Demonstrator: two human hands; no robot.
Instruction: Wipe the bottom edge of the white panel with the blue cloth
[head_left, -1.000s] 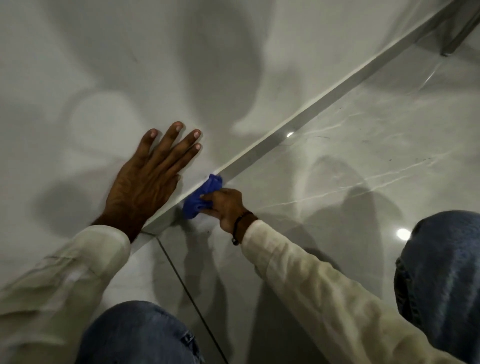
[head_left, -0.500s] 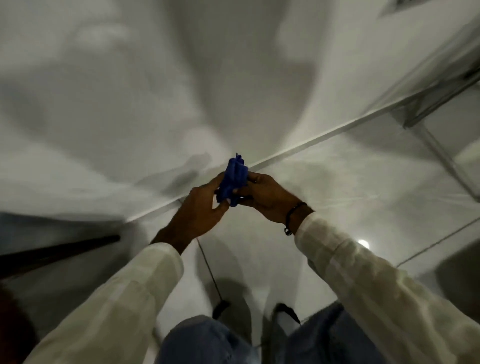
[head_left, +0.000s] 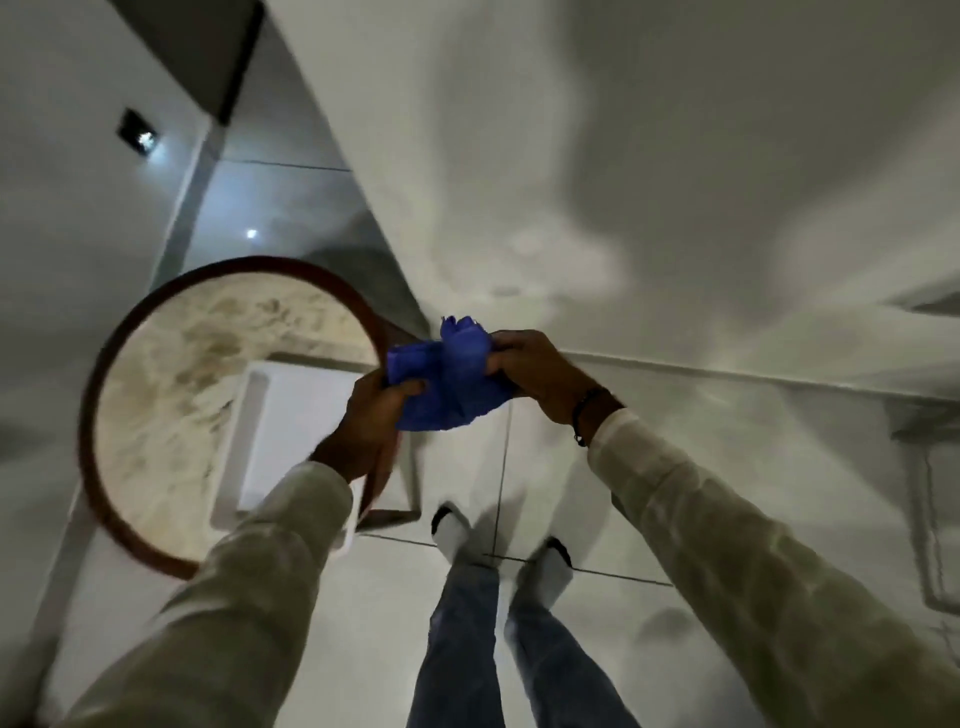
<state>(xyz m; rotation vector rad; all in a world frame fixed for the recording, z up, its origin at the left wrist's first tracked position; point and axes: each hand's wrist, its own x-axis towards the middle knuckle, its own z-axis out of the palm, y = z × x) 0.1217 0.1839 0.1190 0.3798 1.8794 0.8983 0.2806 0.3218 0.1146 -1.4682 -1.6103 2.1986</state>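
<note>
The blue cloth (head_left: 447, 376) is bunched up in mid-air at the centre of the head view, held between both hands. My left hand (head_left: 366, 421) grips its lower left corner. My right hand (head_left: 540, 374) pinches its right side; a dark bracelet sits on that wrist. The white panel (head_left: 649, 171) fills the upper right, and its bottom edge (head_left: 727, 371) runs along the floor to the right of my hands. I am standing, well above that edge.
A round table (head_left: 171, 364) with a brown rim and marbled top stands at the left, a white tray (head_left: 291, 415) on it under my left forearm. Glossy tiled floor (head_left: 649, 499) lies below. My legs in jeans and white socks (head_left: 457, 535) stand at bottom centre.
One second ago I crouched, left hand flat on the panel, right hand rubbing the cloth on the bottom edge. Since then I have stood up, and both hands hold the cloth in the air.
</note>
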